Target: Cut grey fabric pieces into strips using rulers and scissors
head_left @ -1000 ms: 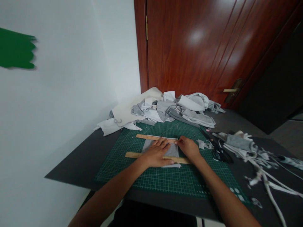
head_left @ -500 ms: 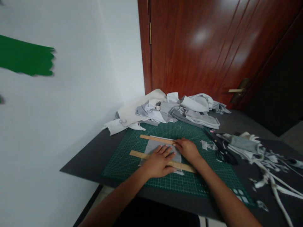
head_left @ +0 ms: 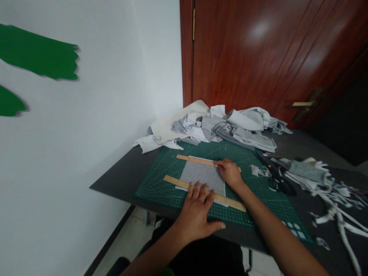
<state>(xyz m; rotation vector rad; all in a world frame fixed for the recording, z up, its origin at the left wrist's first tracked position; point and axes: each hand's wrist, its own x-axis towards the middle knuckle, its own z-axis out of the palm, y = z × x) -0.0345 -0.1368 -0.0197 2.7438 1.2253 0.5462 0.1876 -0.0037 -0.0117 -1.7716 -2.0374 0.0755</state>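
A piece of grey fabric (head_left: 204, 175) lies flat on the green cutting mat (head_left: 155, 174), with a wooden ruler (head_left: 189, 158) across its far edge. My right hand (head_left: 230, 173) is closed over that ruler near the fabric's far right corner, fingertips bent down onto it. A second wooden ruler (head_left: 174, 180) crosses the fabric's near edge. My left hand (head_left: 197, 216) is open with fingers spread; its fingertips rest at this near ruler, while the palm and thumb hang over the table's front edge. White fabric edges show beneath both rulers.
Behind the mat lies a heap of grey and white fabric (head_left: 198, 128) against the wall and door. Black scissors (head_left: 280, 184) and a small scrap (head_left: 258, 171) lie to the right. Beyond them are folded cloth (head_left: 307, 172) and tangled strips (head_left: 335, 209) on the dark table (head_left: 120, 180).
My left hand has drawn back from the middle of the fabric toward me, its fingertips now at the near ruler. The right hand stays at the far ruler. The camera view has shifted.
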